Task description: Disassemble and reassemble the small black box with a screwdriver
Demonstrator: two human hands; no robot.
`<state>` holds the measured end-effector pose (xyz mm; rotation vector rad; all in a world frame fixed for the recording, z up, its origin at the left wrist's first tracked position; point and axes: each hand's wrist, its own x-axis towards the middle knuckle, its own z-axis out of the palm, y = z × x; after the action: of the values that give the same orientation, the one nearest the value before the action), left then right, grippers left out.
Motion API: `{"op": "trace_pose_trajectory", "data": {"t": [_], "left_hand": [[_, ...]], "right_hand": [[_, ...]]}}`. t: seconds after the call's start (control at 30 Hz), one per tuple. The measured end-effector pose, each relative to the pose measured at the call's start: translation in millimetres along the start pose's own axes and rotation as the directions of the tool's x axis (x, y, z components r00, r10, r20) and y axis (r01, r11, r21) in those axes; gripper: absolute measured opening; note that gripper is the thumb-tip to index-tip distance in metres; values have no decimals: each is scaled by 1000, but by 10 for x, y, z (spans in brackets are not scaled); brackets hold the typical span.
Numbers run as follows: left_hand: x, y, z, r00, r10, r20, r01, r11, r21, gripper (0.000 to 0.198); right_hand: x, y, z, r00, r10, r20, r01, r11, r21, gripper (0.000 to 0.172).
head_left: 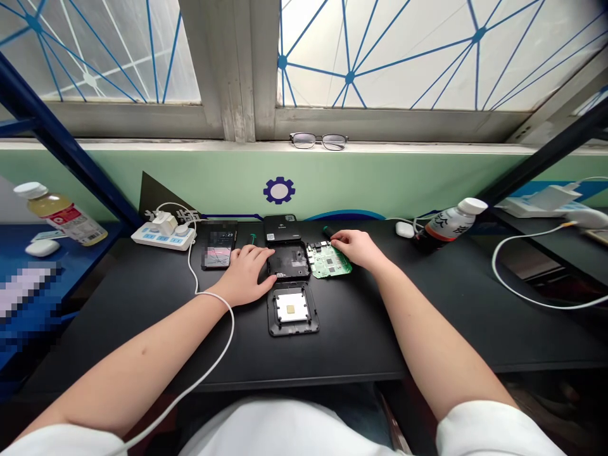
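A patterned window (380, 50) with blue lines rises above a pale green wall panel (213, 180), and a pair of eyeglasses (318, 140) rests on the sill between them. Below is my black desk (190, 354).

My left hand (249, 272) is spread flat and clasps nothing, its fingertips and thumb at the left edge of the opened black casing (289, 261). My right hand (358, 247) is curled at the upper right of the green circuit board (329, 261), which lies against the casing's right side. A dark rod with a green end (327, 232) juts out by those fingertips; I cannot tell whether I am pinching it, the board or both.

Nearest me, below the casing, lies a black cover with a silvery metal plate (292, 308); beyond the casing sits a black box (280, 228). A small green T-shaped piece (253, 239) shows just past my left fingers, and a lit smartphone (219, 245) lies to their left. From the white power strip (161, 238), a white cable (230, 335) runs across my left wrist. A dark bottle with a white cap (449, 225) leans at the desk's far right.
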<state>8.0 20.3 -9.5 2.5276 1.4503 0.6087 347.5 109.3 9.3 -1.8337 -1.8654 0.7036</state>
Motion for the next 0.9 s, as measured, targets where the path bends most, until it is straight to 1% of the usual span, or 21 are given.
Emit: {"op": "trace_pose_trajectory", "data": {"t": [0.17,0.23,0.27,0.37,0.4,0.47,0.57,0.67,0.73,0.77,0.8,0.87,0.9], "left_hand": [[-6,8,-10,1000,-4,0,4,1000,4,53],[-12,17,-37,1000,25,4,-25,1000,-9,50],[-16,24,-59,998,60,16,-60,998,-22,47],[-36,61,-140,972,216,96,-210,975,-72,38],[-46,79,-163,956,265,128,-255,963,-89,39],[-69,121,-189,927,331,177,-314,942,-120,48],[-97,186,-176,902,374,214,-345,924,-163,59],[-107,221,-139,906,362,219,-327,928,-179,58],[-104,220,-120,918,337,212,-304,937,-175,55],[-101,214,-114,922,325,209,-292,941,-173,54],[-98,207,-107,926,315,209,-283,944,-172,53],[-94,192,-95,927,308,213,-274,946,-174,53],[-94,187,-87,928,307,210,-273,946,-174,53]], "right_hand": [[-28,-20,21,999,-9,-42,-2,972,-237,22],[-27,-11,42,996,-31,-79,7,957,-289,25],[-22,-3,54,994,-58,-96,26,952,-306,26],[22,51,98,976,-180,-125,132,936,-325,31],[46,80,113,969,-210,-129,159,933,-322,33],[107,151,140,963,-232,-140,181,935,-304,35],[200,256,155,960,-216,-179,162,947,-276,34],[222,268,116,944,-212,-254,146,956,-255,42],[150,179,77,910,-246,-333,180,959,-218,51],[83,102,63,874,-280,-396,230,958,-169,55],[-5,4,60,835,-331,-440,309,943,-123,58],[-228,-230,100,780,-440,-446,470,882,-49,60],[-351,-355,146,760,-471,-447,529,849,4,60]]}}
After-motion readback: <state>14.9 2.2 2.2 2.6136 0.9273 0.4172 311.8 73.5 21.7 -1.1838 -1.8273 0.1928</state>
